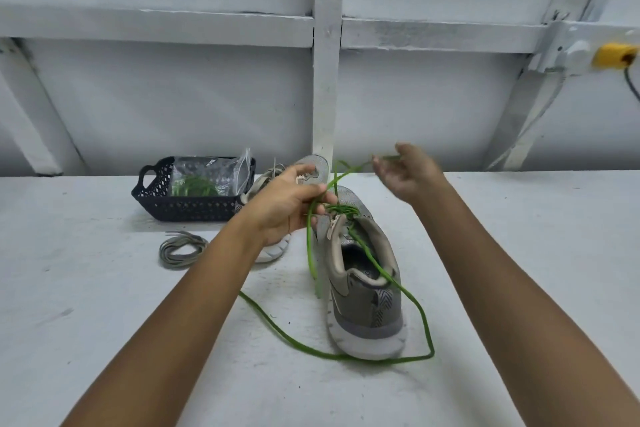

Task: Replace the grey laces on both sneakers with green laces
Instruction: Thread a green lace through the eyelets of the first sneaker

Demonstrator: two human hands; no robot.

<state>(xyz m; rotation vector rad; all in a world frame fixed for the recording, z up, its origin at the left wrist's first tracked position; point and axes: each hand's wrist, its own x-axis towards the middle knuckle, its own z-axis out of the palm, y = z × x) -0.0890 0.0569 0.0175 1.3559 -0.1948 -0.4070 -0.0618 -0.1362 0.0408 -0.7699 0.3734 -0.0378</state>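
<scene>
Green lace; long, thin, prob. round

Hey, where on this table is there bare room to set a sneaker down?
Bare table lies right of the right forearm, and at front left, nearer than the grey laces. The middle is crowded: basket, far sneaker, and the near sneaker with the green lace trailing round its heel.

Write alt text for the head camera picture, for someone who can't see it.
Two hands work a green lace into a grey sneaker on a table: the left hand pinches it by the eyelets, the right hand holds one end raised. Nearby lie a second sneaker, a coiled grey lace and a black basket.
</scene>
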